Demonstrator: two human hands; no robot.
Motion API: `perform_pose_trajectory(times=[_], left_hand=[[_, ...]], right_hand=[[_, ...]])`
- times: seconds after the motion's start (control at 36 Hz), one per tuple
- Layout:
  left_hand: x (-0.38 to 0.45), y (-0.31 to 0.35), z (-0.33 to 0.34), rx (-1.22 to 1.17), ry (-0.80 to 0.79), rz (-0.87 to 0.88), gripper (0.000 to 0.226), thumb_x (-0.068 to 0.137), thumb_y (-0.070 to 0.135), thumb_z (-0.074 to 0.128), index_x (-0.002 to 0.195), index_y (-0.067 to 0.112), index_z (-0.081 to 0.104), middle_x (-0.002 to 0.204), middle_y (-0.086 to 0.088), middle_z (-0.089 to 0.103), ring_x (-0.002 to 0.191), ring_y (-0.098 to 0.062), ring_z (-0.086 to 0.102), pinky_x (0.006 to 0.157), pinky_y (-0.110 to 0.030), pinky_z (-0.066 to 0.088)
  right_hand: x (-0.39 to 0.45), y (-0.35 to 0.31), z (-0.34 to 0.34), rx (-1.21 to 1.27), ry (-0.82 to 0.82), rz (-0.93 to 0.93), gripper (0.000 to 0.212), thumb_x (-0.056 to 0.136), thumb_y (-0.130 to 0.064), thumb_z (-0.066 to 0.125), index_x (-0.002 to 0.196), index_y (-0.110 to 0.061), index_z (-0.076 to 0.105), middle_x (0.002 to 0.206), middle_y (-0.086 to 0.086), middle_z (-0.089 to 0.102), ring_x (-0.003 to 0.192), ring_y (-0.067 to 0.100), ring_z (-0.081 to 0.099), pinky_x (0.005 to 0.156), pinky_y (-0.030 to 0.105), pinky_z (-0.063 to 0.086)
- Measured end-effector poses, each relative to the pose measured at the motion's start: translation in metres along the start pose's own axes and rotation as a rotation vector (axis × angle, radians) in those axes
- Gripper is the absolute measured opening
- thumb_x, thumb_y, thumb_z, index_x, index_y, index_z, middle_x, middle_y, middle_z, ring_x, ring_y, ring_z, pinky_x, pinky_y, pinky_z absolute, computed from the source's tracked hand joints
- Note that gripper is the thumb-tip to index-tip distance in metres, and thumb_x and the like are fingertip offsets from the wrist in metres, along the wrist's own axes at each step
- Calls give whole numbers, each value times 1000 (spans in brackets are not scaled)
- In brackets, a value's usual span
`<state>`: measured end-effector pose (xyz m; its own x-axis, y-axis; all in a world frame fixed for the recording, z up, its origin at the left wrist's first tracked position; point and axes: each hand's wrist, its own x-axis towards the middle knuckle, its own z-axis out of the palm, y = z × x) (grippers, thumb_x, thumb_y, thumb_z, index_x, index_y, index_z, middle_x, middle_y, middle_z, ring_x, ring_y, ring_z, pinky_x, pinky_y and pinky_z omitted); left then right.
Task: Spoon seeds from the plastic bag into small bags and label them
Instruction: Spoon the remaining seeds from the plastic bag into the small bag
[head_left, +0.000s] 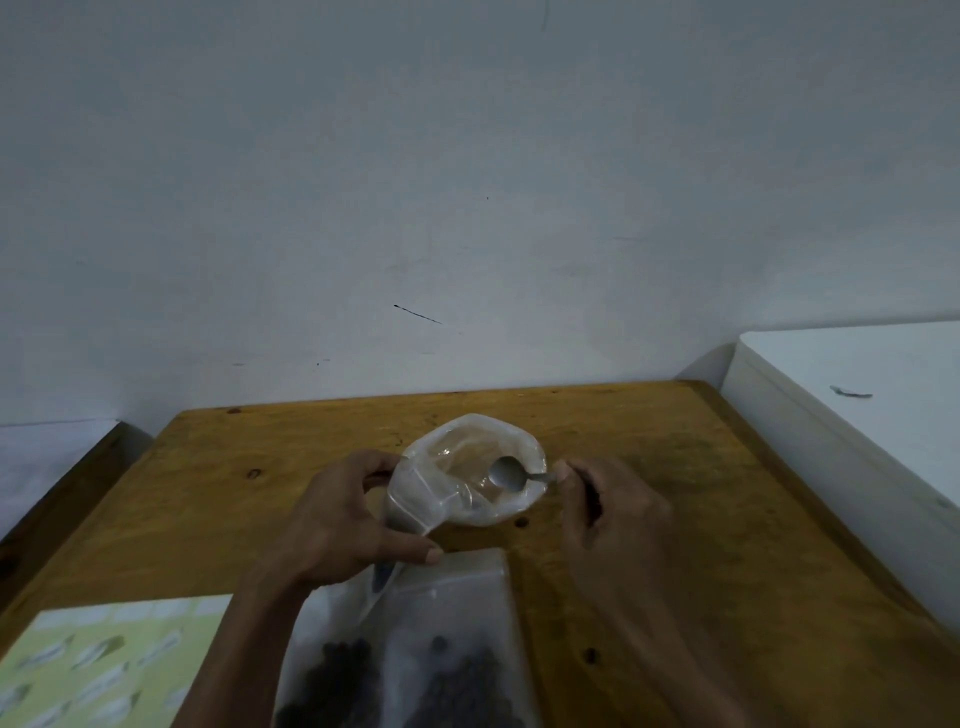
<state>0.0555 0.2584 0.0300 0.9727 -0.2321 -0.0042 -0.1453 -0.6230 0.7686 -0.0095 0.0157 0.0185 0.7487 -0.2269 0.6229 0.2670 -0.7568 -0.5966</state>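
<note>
Two hands, left (337, 519) gripping small bag (421, 499), right (608, 504) pinching spoon (511, 474)

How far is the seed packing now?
Done: two filled small bags lie near the person. In hand: the left hand holds another small bag; the right hand holds the spoon over the plastic bag. Left: filling it; no labels visible.

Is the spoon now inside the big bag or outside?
Inside: the spoon bowl sits within the bag's open mouth, handle held by the right hand.
</note>
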Motion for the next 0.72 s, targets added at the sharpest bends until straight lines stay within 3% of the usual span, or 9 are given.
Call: perform_pose_trajectory(times=[0.11,0.25,0.39,0.5,0.64,0.72], left_hand=[[-1,4,1,23,29,28,99,36,44,98,124,26,58,121,14,61,114,-6,56,90,-26,50],[0,12,-2,-1,90,55,97,31,42,99,119,30,60,116,17,62,107,4,54,85,-21,48],[2,16,-9,31,122,67,96,30,44,99,118,28,62,114,15,64,111,-4,58,94,-35,54],[0,16,-8,106,95,69,97,33,46,98,121,29,60,119,13,62,114,-10,57,96,-36,53],[-2,14,-5,155,81,88,90,41,38,99,118,35,55,113,19,56,109,-5,52,80,-16,44],[-2,10,-8,186,51,58,93,43,39,99,124,31,54,117,16,55,112,-7,52,87,-22,46]], right_hand=[[-2,1,14,-32,-65,45,10,95,-10,62,89,-16,68,73,-17,47,61,-6,46,55,6,40],[-8,8,25,37,-32,198,16,96,-10,59,86,-15,70,65,-11,55,55,-1,49,50,8,38],[-11,16,26,67,-37,376,17,99,-20,55,92,-17,70,62,-9,58,51,5,53,45,15,40],[-12,14,27,64,-57,353,16,99,-19,56,93,-20,70,63,-11,59,53,4,55,45,15,40],[-11,14,27,91,-62,283,19,98,-18,59,83,-21,71,59,-11,58,51,4,54,46,14,39],[-12,12,25,113,-48,211,13,97,-18,61,93,-22,72,67,-13,62,57,0,56,49,10,37]])
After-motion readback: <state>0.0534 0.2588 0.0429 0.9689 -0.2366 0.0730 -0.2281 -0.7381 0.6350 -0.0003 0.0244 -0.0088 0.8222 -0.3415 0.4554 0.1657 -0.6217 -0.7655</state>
